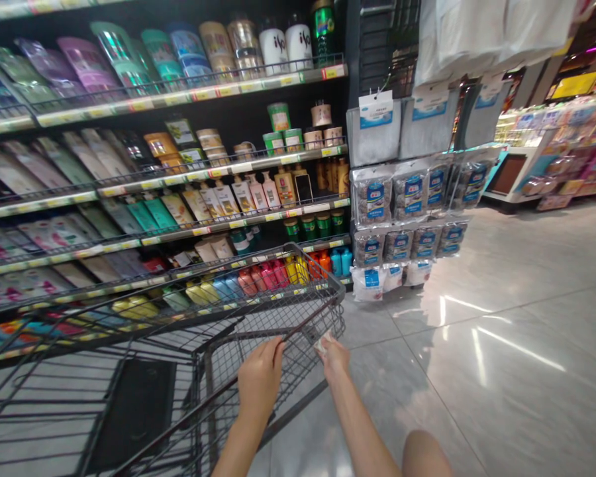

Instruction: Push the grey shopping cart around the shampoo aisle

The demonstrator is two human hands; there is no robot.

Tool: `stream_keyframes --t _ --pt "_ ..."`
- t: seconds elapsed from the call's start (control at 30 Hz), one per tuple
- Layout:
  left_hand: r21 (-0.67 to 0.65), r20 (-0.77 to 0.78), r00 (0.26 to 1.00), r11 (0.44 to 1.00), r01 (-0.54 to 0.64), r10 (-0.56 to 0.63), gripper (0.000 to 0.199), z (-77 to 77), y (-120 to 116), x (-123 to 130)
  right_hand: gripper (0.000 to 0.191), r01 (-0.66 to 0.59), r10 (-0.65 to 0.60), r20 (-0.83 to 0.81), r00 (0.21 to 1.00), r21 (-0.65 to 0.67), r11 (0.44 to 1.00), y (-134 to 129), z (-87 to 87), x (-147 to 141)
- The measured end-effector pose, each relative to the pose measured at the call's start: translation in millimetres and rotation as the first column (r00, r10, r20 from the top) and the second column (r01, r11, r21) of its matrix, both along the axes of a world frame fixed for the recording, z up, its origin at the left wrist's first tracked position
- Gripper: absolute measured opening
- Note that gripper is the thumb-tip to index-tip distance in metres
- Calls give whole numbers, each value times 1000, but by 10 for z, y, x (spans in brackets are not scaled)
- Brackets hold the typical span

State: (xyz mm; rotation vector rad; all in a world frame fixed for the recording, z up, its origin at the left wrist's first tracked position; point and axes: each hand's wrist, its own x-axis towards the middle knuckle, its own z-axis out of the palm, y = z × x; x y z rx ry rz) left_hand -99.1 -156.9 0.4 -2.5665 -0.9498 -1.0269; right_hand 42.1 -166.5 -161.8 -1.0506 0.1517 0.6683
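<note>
My left hand [259, 376] is closed at the near side rail of a black wire shopping cart [342, 295], fingers curled over the bar. Just right of it, my right hand [336, 361] is closed on a small crumpled white tissue [322, 342], beside the cart's end corner. Whether the right hand also touches the cart cannot be made out. Below the rail the mesh basket shows bare wire, and a black panel [134, 414] lies at the cart's left part.
Shelves [198, 169] of bottles and jars run along the left and front. Packs of scouring pads [375, 199] hang at the shelf end, with grey bags [376, 136] above. Tiled floor [526, 331] stretches right toward a display stand [519, 165]. A bent knee [424, 454] shows below.
</note>
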Motion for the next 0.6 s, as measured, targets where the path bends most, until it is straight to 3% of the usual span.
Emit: stream_keyframes --t 0.37,0.6 --pt "-49 -2 1000 999 7 -8 31 -12 -42 -28 33 90 -90 -6 996 -31 995 -110 237 -114" --pt "-62 -2 1000 998 17 -17 32 2 -52 -28 32 89 -71 199 977 -83 993 -196 581 -83"
